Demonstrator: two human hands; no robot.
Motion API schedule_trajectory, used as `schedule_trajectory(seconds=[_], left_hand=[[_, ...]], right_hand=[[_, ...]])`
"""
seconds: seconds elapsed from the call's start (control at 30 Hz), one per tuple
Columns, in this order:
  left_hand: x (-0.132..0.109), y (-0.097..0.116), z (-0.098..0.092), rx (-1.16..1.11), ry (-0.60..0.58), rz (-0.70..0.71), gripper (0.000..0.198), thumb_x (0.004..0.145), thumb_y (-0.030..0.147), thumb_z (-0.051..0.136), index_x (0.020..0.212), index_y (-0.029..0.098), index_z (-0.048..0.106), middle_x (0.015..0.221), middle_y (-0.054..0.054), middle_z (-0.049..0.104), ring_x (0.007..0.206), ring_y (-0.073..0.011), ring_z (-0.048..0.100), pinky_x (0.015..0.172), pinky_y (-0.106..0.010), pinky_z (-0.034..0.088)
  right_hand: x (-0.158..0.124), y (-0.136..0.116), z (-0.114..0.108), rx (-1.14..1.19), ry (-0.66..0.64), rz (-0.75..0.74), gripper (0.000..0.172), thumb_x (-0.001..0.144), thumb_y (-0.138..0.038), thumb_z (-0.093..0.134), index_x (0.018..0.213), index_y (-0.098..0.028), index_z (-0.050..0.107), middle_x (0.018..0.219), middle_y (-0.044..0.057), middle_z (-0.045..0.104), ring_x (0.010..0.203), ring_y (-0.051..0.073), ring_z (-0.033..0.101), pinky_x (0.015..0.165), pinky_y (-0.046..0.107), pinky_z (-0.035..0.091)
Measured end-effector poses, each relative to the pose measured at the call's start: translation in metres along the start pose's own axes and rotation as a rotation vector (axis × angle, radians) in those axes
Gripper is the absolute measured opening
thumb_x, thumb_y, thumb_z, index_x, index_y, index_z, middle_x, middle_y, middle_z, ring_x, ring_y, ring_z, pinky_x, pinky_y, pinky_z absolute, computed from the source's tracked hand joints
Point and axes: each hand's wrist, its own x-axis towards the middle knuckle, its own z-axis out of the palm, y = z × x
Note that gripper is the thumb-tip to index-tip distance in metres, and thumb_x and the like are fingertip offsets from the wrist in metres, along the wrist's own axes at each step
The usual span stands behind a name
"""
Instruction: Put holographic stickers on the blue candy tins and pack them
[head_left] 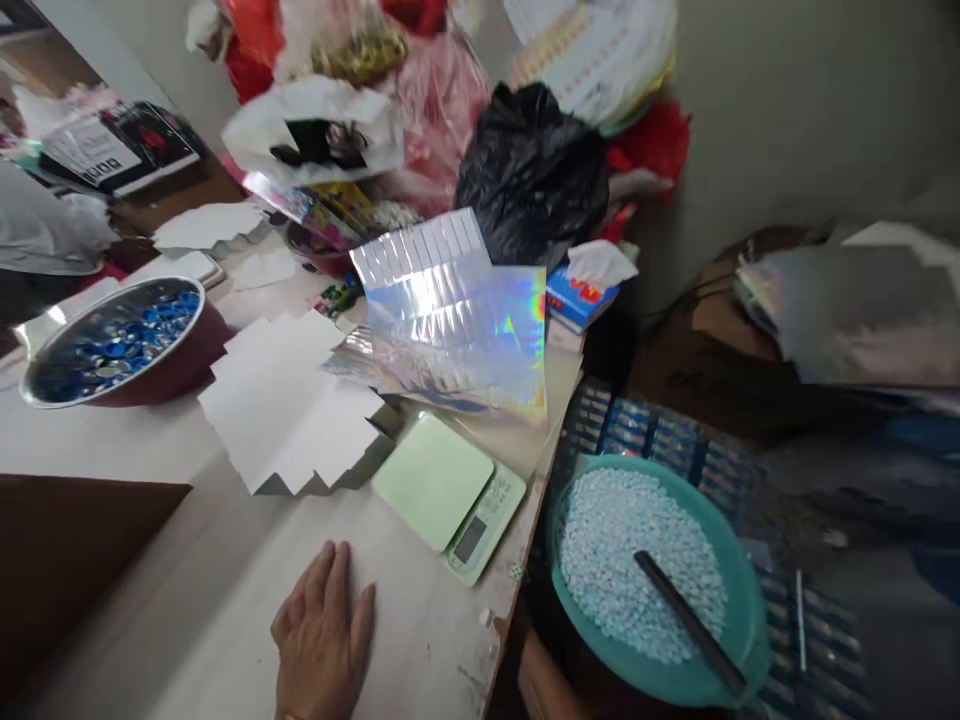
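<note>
My left hand (pixel 322 635) lies flat, palm down, on the pale table top (pixel 187 600) near its front edge, holding nothing. Just beyond it to the right stands a light green kitchen scale (pixel 448 492) with nothing on its plate. Behind the hand lies a fanned stack of white cards (pixel 289 410). Holographic foil sheets (pixel 465 330) are spread further back. My right hand is out of view.
A metal bowl of blue pieces (pixel 112 340) sits at the left. Below the table's right edge a teal basin (pixel 739 665) holds pale blue pellets and a dark stick (pixel 690 625). Plastic bags (pixel 532 170) and clutter fill the back. A brown board (pixel 67 560) lies at the front left.
</note>
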Motion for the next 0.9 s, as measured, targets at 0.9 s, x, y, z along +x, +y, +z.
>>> schedule_trajectory(seconds=[0.9], left_hand=[[-0.001, -0.005, -0.052, -0.704, -0.229, -0.221, 0.063, 0.074, 0.053, 0.042, 0.127, 0.018, 0.037, 0.134, -0.014, 0.035, 0.123, -0.0288, 0.028, 0.099, -0.046, 0.018]], right_hand=[[0.076, -0.283, 0.036, -0.211, -0.242, -0.910, 0.030, 0.080, -0.027, 0.043, 0.102, -0.019, 0.062, 0.106, 0.006, 0.061, 0.099, 0.020, 0.056, 0.088, 0.036, 0.042]])
